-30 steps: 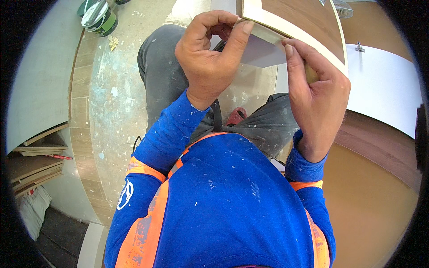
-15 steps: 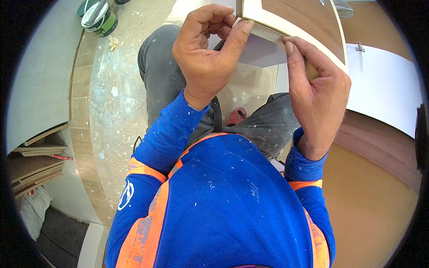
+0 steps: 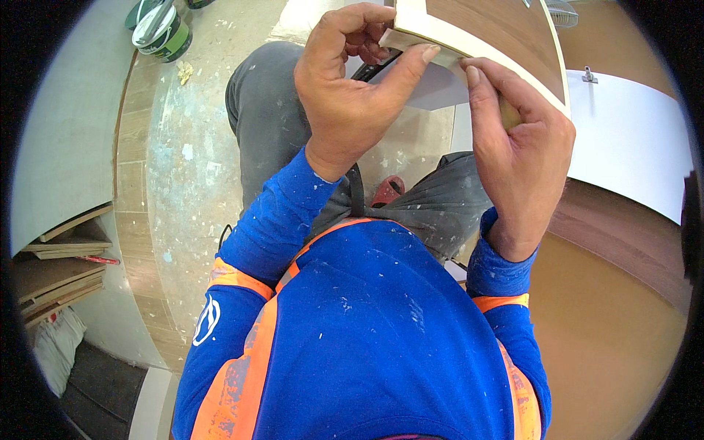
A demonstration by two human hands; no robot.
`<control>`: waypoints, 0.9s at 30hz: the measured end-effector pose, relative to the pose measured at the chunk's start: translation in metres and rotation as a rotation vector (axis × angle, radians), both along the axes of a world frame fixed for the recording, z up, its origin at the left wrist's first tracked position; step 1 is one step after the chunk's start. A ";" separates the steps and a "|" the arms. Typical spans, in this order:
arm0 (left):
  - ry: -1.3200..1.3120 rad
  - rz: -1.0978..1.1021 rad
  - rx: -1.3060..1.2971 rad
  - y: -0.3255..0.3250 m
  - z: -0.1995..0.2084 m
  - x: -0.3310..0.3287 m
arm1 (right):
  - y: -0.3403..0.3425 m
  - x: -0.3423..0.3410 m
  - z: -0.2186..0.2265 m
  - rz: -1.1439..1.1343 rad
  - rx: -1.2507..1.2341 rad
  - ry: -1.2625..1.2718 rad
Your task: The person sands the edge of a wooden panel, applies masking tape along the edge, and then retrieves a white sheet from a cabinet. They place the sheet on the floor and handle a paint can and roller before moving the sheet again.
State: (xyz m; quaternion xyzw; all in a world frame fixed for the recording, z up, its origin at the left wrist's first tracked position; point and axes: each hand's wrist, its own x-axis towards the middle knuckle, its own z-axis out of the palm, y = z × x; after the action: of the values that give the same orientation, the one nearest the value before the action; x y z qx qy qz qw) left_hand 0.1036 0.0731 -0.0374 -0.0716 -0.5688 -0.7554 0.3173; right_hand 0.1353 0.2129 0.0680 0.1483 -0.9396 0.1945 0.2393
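A panel (image 3: 506, 33) with a brown face and a cream border juts in at the top. Along its near edge runs a pale, tape-like strip (image 3: 402, 40). My left hand (image 3: 352, 99) is at the panel's left corner, the thumb pressed against this strip and the other fingers curled behind it. Further right, my right hand (image 3: 524, 143) pinches the strip at the edge between thumb and forefinger. Something yellowish (image 3: 510, 114) shows under its curled fingers, mostly hidden, so its kind cannot be made out.
A green and white bucket (image 3: 165, 37) stands on the paint-spotted floor (image 3: 198, 154) at the far left. Cut boards (image 3: 62, 282) are stacked at the left. To the right lie a white panel (image 3: 631, 139) with a metal hinge (image 3: 589, 75) and a brown board (image 3: 623, 242).
My left thumb has slid a little to the right along the strip, and the left hand has shifted with it. My right hand stays nearly in place.
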 end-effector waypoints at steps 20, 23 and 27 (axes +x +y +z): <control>0.021 0.077 -0.035 0.007 0.004 -0.005 | -0.003 0.005 0.011 -0.061 0.038 -0.132; 0.039 0.117 -0.144 0.004 0.001 -0.005 | -0.003 0.005 0.011 -0.060 0.053 -0.115; 0.016 0.047 -0.018 0.001 -0.007 -0.006 | -0.003 0.005 0.011 -0.046 0.049 -0.103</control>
State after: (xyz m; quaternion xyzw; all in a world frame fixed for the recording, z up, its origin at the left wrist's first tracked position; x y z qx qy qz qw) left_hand 0.0972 0.0745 -0.0445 -0.0670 -0.5747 -0.7419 0.3389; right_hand 0.1401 0.2097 0.0785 0.1220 -0.9584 0.1735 0.1912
